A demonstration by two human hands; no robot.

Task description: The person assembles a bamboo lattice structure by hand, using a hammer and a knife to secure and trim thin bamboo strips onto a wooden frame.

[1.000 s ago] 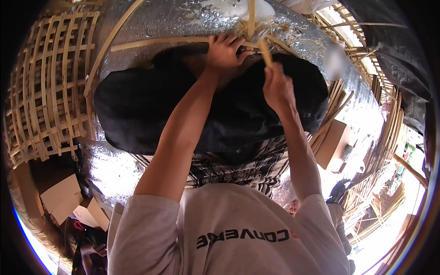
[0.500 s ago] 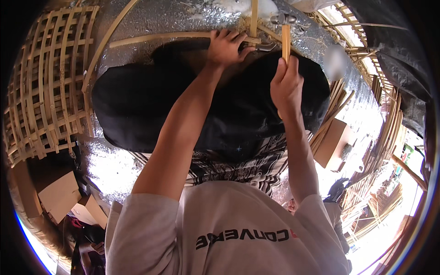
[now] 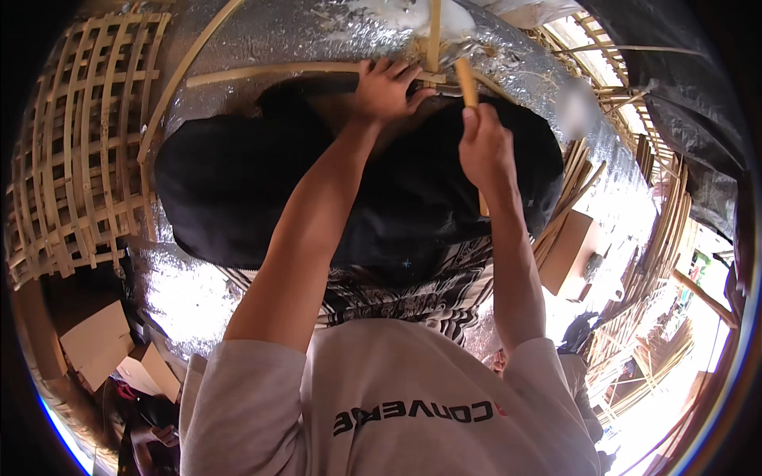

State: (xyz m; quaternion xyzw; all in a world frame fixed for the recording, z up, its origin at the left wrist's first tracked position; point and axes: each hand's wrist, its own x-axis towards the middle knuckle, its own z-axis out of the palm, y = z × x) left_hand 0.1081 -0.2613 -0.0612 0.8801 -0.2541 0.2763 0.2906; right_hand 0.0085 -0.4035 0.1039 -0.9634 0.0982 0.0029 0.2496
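My left hand [image 3: 386,89] reaches forward and grips the spot where a long horizontal bamboo strip [image 3: 262,73] crosses an upright bamboo strip [image 3: 433,36]. My right hand [image 3: 484,148] is just right of it, closed around a short bamboo stick [image 3: 467,82] that points up toward the crossing. Both arms stretch over a black cloth [image 3: 230,190] that covers my lap. What lies under my left palm is hidden.
A silvery foil sheet [image 3: 302,32] covers the ground ahead. A woven bamboo lattice [image 3: 75,143] stands at the left, with cardboard pieces [image 3: 95,341] below it. A brown box [image 3: 567,250] and bundles of bamboo strips [image 3: 635,333] lie at the right.
My right hand swung the short stick right and upward, then back left toward the crossing. My left hand stayed on the strips.
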